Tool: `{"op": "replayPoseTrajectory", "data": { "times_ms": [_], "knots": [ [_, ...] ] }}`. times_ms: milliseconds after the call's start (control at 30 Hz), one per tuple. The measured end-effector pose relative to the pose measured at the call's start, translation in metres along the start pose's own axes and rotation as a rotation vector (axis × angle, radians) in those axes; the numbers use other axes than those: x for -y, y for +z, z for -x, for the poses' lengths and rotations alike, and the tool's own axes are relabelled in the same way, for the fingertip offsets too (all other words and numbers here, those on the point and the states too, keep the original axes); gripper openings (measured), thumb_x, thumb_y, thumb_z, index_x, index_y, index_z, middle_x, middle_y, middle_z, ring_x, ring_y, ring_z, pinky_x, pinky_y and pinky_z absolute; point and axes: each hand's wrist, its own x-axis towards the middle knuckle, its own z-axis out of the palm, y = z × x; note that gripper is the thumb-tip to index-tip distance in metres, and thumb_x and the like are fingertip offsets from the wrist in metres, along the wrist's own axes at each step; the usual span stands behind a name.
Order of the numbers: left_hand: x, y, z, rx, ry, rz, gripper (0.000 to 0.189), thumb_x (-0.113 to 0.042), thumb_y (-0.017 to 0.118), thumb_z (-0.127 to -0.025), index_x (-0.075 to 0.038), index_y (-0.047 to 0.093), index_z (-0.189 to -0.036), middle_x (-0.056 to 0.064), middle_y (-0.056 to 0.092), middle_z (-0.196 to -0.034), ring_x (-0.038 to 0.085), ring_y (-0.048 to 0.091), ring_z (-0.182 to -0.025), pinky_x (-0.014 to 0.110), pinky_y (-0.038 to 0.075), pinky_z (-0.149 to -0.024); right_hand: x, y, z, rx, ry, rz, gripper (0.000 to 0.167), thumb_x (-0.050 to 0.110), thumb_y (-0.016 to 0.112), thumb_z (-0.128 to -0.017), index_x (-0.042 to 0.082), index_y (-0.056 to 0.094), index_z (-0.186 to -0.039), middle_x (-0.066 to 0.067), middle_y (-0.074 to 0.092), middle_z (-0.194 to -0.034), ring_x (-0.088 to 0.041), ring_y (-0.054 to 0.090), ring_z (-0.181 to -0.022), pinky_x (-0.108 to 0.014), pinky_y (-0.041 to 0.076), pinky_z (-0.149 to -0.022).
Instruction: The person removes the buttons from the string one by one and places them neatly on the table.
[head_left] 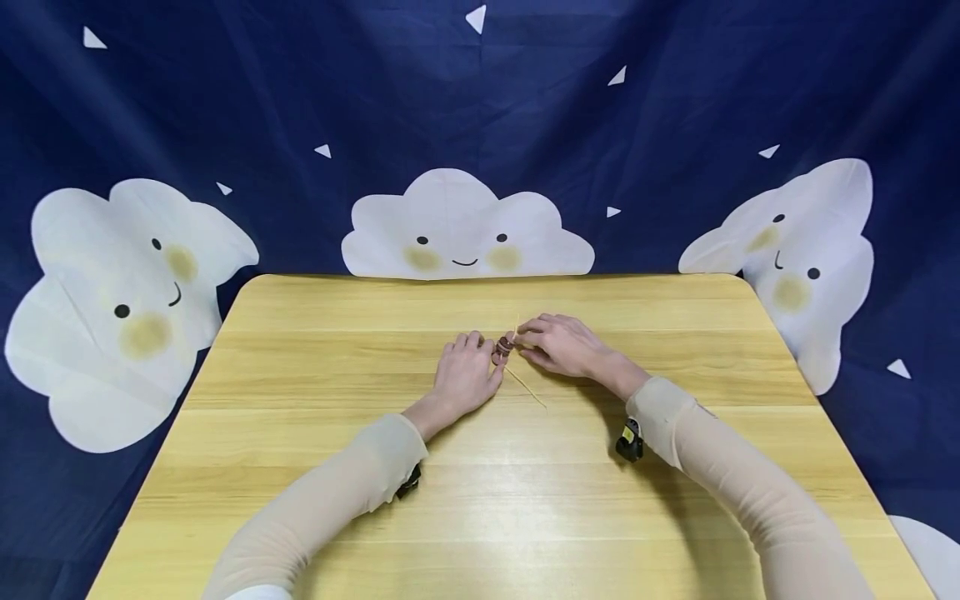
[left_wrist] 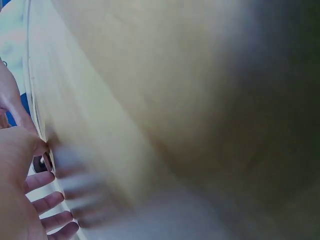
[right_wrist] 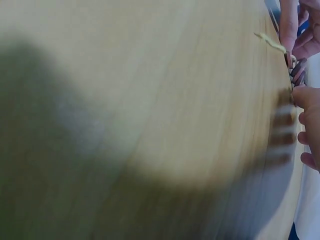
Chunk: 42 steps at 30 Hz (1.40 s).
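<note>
Across the upper frame, one navy cloth (head_left: 300,75); below, one wooden table (head_left: 495,500). On the cloth, three smiling clouds (head_left: 465,217), part of a fourth (head_left: 928,552). At centre, left hand (head_left: 467,372) and right hand (head_left: 562,344). Around, eight white triangles (head_left: 476,18). Pinched centrally in both hands' fingertips, one brown object (head_left: 504,346), then one yellow cord (head_left: 527,388).

The brown piece (head_left: 504,346), partly hidden, was too small in the head view to make out. The left wrist view cut off the left hand (left_wrist: 24,190) and blurred the table (left_wrist: 115,85); the right wrist view cut off the right hand (right_wrist: 312,122).
</note>
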Motion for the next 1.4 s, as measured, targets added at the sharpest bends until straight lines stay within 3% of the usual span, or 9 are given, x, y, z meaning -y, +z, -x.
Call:
{"op": "replayPoseTrajectory", "data": {
  "times_ms": [233,400,633,867,1033,1400],
  "knots": [
    [0.001,-0.002,-0.002,-0.032,-0.009,0.031,0.035,-0.045,0.062,-0.101,-0.012,0.068,-0.111,0.010,0.068,-0.114,0.029,0.063,-0.106,0.044,0.055,-0.090,0.000,0.000,-0.005,-0.040,0.014,0.015,0.029,0.027,0.074,-0.098,0.013,0.076,-0.123,-0.004,0.074,-0.113,-0.020,0.068,-0.098,-0.036,0.060,-0.084],
    [-0.001,-0.002,-0.007,-0.037,-0.025,0.047,0.041,-0.049,0.063,-0.100,-0.010,0.068,-0.111,0.009,0.065,-0.107,0.028,0.060,-0.101,0.042,0.053,-0.086,-0.001,-0.001,-0.009,-0.020,0.038,0.022,0.033,0.030,0.076,-0.096,0.012,0.074,-0.125,-0.006,0.073,-0.118,-0.022,0.067,-0.104,-0.038,0.061,-0.089],
    [-0.004,-0.001,-0.013,-0.004,-0.055,0.062,0.051,-0.055,0.064,-0.099,-0.007,0.067,-0.118,0.012,0.065,-0.111,0.029,0.059,-0.103,0.044,0.052,-0.090,-0.003,-0.002,-0.015,0.054,0.065,0.005,0.043,0.030,0.073,-0.098,0.013,0.068,-0.137,-0.010,0.070,-0.132,-0.029,0.066,-0.119,-0.046,0.058,-0.100],
    [-0.004,-0.001,-0.015,-0.008,-0.061,0.072,0.044,-0.052,0.064,-0.101,-0.010,0.068,-0.112,0.009,0.065,-0.105,0.029,0.059,-0.100,0.043,0.051,-0.089,-0.004,-0.002,-0.018,0.106,0.079,-0.011,0.037,0.029,0.071,-0.100,0.018,0.071,-0.135,-0.007,0.071,-0.125,-0.026,0.065,-0.111,-0.043,0.058,-0.095],
    [0.001,-0.003,-0.013,0.011,-0.033,0.102,0.035,-0.047,0.068,-0.100,-0.012,0.068,-0.107,0.006,0.064,-0.100,0.027,0.058,-0.098,0.042,0.050,-0.089,-0.001,-0.004,-0.017,0.121,0.102,-0.024,0.031,0.031,0.072,-0.099,0.017,0.074,-0.128,-0.006,0.070,-0.116,-0.023,0.064,-0.103,-0.040,0.058,-0.089],
    [0.018,-0.008,-0.011,0.052,0.095,0.190,0.030,-0.035,0.070,-0.100,-0.010,0.071,-0.118,0.005,0.066,-0.104,0.024,0.057,-0.099,0.042,0.050,-0.096,0.010,-0.005,-0.005,0.109,0.191,-0.076,0.030,0.036,0.074,-0.097,0.017,0.078,-0.120,-0.001,0.066,-0.099,-0.018,0.054,-0.087,-0.033,0.049,-0.071]
  ]
}}
